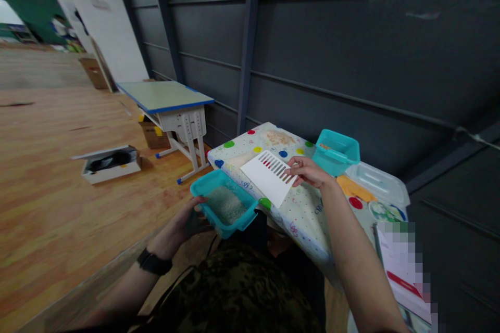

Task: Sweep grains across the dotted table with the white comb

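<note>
My left hand (190, 217) grips the near side of a teal plastic tub (223, 203) with pale grains in it, held just off the left edge of the table. My right hand (308, 170) pinches the far corner of a white card (269, 175) with a row of slots, which lies flat on the spotted tablecloth (304, 208). A second teal tub (336, 152) stands on the table behind my right hand.
A clear plastic lid (377, 182) lies right of the second tub, with papers (402, 265) at the table's near right. A grey wall runs behind. On the wooden floor to the left stand a small blue-edged desk (167, 98) and an open white box (109, 163).
</note>
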Motion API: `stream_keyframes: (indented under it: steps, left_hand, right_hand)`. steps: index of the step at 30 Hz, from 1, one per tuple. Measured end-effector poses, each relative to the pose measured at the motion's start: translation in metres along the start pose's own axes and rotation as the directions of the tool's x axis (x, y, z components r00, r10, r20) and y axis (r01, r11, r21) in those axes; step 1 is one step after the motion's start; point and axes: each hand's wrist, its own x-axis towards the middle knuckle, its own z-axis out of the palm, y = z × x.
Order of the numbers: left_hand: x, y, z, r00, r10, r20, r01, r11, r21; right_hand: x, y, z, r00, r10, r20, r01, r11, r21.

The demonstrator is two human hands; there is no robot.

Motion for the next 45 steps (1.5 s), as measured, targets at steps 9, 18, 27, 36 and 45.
stream_keyframes:
  steps: [9,18,27,36,45]
  left_hand:
    - [-0.004,0.003,0.007,1.000,0.018,-0.016,-0.018,1.000,-0.016]
    - [-0.010,0.008,0.015,0.997,-0.003,-0.079,0.002,1.000,-0.012]
    - [-0.011,0.011,0.016,0.996,-0.025,-0.081,0.021,0.999,-0.047]
    - [-0.004,0.009,0.008,0.998,-0.018,-0.067,0.017,1.000,-0.011]
    - [0.000,0.000,-0.001,0.999,0.036,-0.015,-0.036,0.999,-0.017]
  right_hand:
    - [0.004,0.002,0.020,1.000,0.014,-0.010,-0.013,1.000,0.025]
    - [0.004,0.001,0.008,0.998,0.000,-0.055,0.002,0.999,0.034]
    - [0.010,0.004,0.031,0.997,0.005,0.075,-0.009,0.999,0.050]
    - [0.017,0.002,-0.022,0.842,-0.161,-0.515,0.185,0.983,-0.005]
    - [0.056,-0.031,-0.009,0.733,-0.550,-0.400,0.147,0.703,-0.696]
